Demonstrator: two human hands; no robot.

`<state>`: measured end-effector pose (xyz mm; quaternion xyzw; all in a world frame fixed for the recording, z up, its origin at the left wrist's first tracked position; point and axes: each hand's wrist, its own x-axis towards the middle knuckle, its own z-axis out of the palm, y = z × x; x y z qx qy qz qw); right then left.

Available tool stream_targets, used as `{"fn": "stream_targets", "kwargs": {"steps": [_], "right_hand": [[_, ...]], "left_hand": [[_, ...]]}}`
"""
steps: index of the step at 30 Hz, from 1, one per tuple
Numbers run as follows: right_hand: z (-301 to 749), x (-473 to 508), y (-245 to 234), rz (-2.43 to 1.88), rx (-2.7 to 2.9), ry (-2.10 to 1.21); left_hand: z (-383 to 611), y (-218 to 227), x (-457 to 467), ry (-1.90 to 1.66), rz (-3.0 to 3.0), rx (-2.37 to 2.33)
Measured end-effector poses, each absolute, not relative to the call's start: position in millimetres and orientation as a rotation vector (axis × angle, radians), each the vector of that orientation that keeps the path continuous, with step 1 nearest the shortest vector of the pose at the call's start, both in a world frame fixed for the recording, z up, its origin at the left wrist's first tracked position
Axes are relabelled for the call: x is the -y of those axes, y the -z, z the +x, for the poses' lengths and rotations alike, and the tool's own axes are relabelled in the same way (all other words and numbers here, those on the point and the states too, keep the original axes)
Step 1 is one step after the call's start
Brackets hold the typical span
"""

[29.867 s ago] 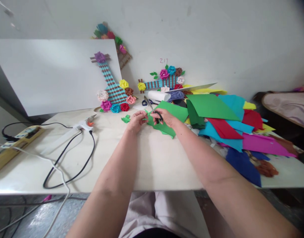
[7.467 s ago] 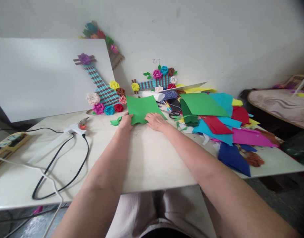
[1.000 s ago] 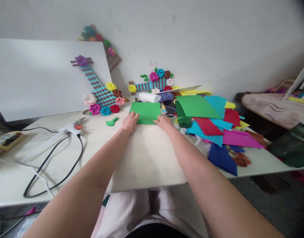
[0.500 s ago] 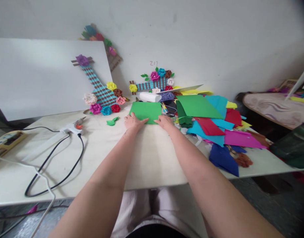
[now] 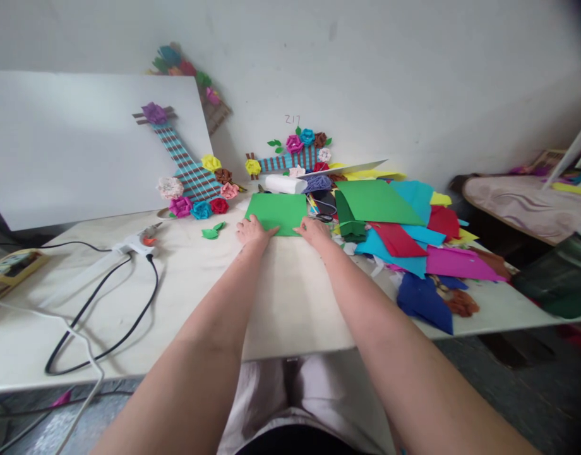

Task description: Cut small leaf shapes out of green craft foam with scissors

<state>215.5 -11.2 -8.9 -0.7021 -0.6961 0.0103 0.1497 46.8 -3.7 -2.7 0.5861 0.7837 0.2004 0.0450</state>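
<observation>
While the left hand (image 5: pixel 254 232) lies spread on the near left part of the green sheet (image 5: pixel 281 210), flat on the table (image 5: pixel 290 297), the right hand (image 5: pixel 315 232) gathers its fingers at the near right corner, whether pinching it I cannot tell. Leaf shapes (image 5: pixel 212 232) lie to the left, a coloured heap (image 5: pixel 399 240) to the right. Beyond sits a white roll (image 5: pixel 285 184), then a striped, flower-trimmed guitar shape (image 5: pixel 290 162).

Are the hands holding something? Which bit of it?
The green sheet, by its near edge: left hand spread at the left corner, right hand at the right; pinching or pressing, I can't tell.
</observation>
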Motion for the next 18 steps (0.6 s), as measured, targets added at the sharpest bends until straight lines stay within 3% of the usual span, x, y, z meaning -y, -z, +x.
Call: {"fn": "stream_targets", "kwargs": {"steps": [7, 12, 18], "right_hand": [[217, 16, 9, -1.925, 1.956, 0.049], [208, 25, 0, -1.582, 2.123, 0.277], [171, 31, 11, -1.5, 2.41, 0.029]], "left_hand": [[48, 5, 4, -0.634, 1.834, -2.411], [47, 6, 4, -0.659, 1.811, -2.407], [46, 5, 8, -0.654, 1.832, -2.371]]}}
